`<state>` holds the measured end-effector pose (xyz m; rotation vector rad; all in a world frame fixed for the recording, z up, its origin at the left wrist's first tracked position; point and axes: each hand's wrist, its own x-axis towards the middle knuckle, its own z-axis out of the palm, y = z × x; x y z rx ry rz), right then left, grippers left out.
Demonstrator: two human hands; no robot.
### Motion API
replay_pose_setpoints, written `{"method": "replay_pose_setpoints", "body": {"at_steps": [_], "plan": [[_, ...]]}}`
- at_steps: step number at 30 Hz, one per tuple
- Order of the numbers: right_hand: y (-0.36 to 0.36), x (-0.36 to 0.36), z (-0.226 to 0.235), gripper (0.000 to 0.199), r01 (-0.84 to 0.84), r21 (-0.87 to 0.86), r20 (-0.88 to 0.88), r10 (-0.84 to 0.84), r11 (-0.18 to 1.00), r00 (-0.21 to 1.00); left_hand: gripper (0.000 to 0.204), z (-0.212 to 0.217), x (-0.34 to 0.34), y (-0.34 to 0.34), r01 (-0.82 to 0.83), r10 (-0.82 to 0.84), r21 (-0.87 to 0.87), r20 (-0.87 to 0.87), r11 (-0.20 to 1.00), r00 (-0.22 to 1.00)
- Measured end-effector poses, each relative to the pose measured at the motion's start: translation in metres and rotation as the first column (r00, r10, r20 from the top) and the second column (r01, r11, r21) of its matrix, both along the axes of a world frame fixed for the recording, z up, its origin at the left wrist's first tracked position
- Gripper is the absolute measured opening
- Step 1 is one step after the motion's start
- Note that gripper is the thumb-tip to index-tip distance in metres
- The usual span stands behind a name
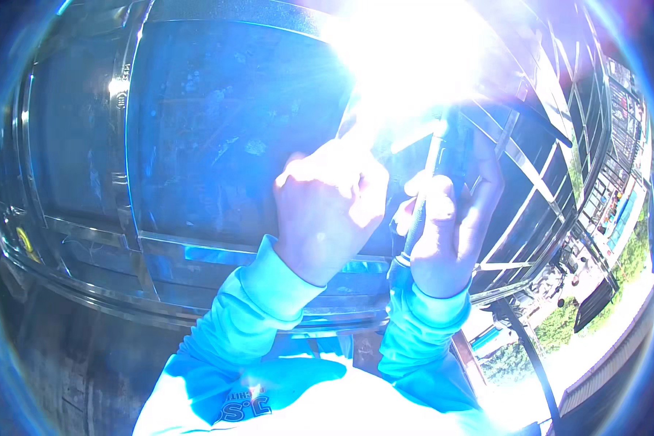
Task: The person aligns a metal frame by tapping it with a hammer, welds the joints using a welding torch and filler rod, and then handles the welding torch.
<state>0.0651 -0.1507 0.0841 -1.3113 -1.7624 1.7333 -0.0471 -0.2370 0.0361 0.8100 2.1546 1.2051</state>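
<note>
My right hand (447, 232) is wrapped round a dark, slim welding torch (452, 142), its far end reaching up into an intense white-blue glare. A dark cable or hose runs from the torch down by my right cuff. To its left, my left hand (330, 200) is closed with the fingers curled, close under the glare. Whatever that hand holds, if anything, is washed out by the light. Beneath both hands lies a large dark metal panel (218, 109) with scuffs and pale smudges.
Bright metal frame strips (127, 116) divide the panel at the left. A shiny rail (196, 243) crosses in front of my forearms. Metal bars (530, 171) form an open frame at the right, with greenery (559, 327) beyond. A dark floor (65, 363) shows at the lower left.
</note>
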Motion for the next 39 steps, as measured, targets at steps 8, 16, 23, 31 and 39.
{"method": "replay_pose_setpoints", "body": {"at_steps": [8,16,23,31,39], "plan": [[-0.006,-0.002,-0.004,0.062,0.071,0.068,0.162,-0.082,0.995,0.983,0.041,-0.004,0.002,0.002,-0.053,0.05,-0.041,-0.083,0.998,0.995],[-0.005,-0.002,-0.004,0.063,0.052,0.084,0.155,-0.065,0.995,0.986,0.041,-0.005,0.0,0.001,-0.05,0.054,0.035,-0.125,0.998,0.991],[-0.007,-0.005,-0.001,0.064,0.078,0.039,0.106,-0.082,0.996,0.991,0.051,-0.008,0.002,0.0,-0.038,0.032,-0.055,-0.111,0.998,0.993],[-0.007,-0.003,-0.004,0.062,0.075,0.099,0.155,-0.09,0.992,0.984,0.047,-0.013,0.004,0.002,-0.053,0.062,0.057,-0.175,0.997,0.983],[-0.006,-0.006,-0.004,0.063,0.063,0.097,0.096,-0.072,0.993,0.993,0.05,-0.011,0.004,0.002,-0.053,0.057,0.034,-0.113,0.998,0.992]]}}
